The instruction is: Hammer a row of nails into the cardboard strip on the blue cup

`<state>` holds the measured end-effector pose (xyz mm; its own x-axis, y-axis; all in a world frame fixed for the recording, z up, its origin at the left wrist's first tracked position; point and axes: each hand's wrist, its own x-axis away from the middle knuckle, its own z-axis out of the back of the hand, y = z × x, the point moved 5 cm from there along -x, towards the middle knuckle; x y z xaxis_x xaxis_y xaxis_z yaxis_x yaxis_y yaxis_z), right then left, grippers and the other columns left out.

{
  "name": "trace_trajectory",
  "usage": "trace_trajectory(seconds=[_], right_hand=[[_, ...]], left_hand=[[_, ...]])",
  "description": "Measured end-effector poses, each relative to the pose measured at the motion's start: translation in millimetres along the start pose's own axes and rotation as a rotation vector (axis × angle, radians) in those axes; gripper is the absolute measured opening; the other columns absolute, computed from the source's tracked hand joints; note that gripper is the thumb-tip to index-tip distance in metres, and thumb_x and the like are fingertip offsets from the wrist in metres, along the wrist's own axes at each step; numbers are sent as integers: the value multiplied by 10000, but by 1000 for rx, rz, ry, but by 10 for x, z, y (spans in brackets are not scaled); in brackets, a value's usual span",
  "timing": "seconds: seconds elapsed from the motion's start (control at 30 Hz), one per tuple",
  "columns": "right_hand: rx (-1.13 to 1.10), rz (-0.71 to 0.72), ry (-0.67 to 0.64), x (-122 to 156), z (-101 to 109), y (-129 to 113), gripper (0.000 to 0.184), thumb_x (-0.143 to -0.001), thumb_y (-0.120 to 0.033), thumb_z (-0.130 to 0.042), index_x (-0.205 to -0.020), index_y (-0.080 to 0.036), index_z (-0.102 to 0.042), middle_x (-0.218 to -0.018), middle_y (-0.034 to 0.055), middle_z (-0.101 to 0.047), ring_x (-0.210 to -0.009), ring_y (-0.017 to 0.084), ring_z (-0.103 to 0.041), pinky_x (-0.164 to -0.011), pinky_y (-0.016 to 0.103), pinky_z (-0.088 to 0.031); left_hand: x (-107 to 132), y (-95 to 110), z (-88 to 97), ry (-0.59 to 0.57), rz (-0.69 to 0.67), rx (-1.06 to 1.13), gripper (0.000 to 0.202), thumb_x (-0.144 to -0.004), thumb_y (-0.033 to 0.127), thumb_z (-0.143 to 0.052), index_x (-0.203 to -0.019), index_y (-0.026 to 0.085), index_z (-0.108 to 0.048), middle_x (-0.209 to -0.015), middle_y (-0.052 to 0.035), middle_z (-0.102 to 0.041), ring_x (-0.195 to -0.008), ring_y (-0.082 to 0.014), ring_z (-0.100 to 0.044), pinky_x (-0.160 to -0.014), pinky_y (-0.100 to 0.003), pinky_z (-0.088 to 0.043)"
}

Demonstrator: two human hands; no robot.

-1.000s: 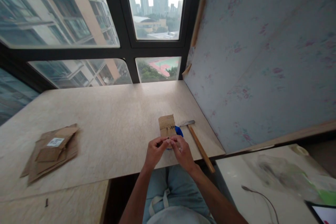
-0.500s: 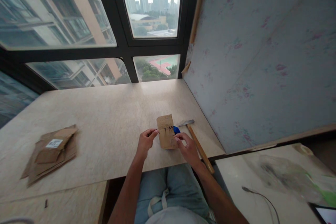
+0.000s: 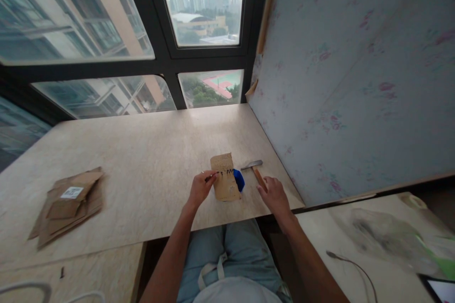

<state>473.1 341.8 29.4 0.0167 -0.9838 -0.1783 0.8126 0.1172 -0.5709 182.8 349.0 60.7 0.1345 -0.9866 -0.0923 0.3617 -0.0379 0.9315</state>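
Note:
A small brown cardboard piece (image 3: 225, 181) with a row of dark nails stuck in it lies on the light wooden table (image 3: 142, 151), over a blue object (image 3: 239, 181). My left hand (image 3: 200, 187) pinches a thin dark nail at the cardboard's left edge. My right hand (image 3: 273, 194) is over the wooden handle of a hammer (image 3: 256, 173), fingers loosely spread above it. The hammer's metal head points away from me, just right of the cardboard.
A stack of flat brown cardboard envelopes (image 3: 67, 203) with a white label lies at the table's left. A papered wall panel (image 3: 355, 80) rises at the right. A lower white surface (image 3: 373, 246) holds a plastic bag and a cable. Windows stand behind.
My right hand left the cardboard and moved right onto the hammer handle. My left hand stayed at the cardboard's left edge, now pinching a nail.

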Motion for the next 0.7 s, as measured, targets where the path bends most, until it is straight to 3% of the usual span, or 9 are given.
trace_trajectory(seconds=[0.3, 0.4, 0.5, 0.6, 0.7], right_hand=[[181, -67, -142, -8, -177, 148, 205, -788, -170, -632, -992, -187, -650, -958, 132, -651, -924, 291, -617, -791, 368, -466], [189, -65, -134, -12, -91, 99, 216, -787, -174, -631, -1002, -178, -645, -959, 135, -648, -925, 296, -619, -795, 379, -475], [164, -24, -91, 50, 76, -69, 257, -842, -224, -576, -1089, -166, -614, -1037, 154, -631, -998, 305, -597, -859, 415, -478], [17, 72, 25, 179, 268, -368, 284, -921, -334, -490, -1141, -177, -576, -1033, 136, -625, -947, 280, -602, -841, 424, -499], [-197, 195, 15, 327, 325, -704, 268, -940, -402, -483, -1088, -209, -596, -920, 83, -641, -806, 237, -622, -763, 383, -527]], left_hand=[[22, -13, 18, 64, 63, 133, 176, -724, 339, -718, -794, 191, -783, -788, -67, -748, -732, -181, -644, -685, -271, -488], [94, -101, 67, 144, 231, 287, 307, -725, 434, -733, -837, 149, -749, -606, 1, -631, -520, -109, -526, -504, -220, -400], [270, -246, 126, 205, 452, 614, 415, -659, 469, -792, -888, 136, -698, -541, 79, -466, -418, -43, -360, -414, -178, -263], [515, -406, 340, 309, 515, 717, 410, -644, 463, -778, -861, 134, -665, -637, 36, -523, -488, -61, -458, -444, -187, -342], [859, -660, 819, 505, 563, 543, 351, -659, 452, -707, -784, 133, -633, -679, -13, -575, -540, -103, -530, -475, -224, -401]])
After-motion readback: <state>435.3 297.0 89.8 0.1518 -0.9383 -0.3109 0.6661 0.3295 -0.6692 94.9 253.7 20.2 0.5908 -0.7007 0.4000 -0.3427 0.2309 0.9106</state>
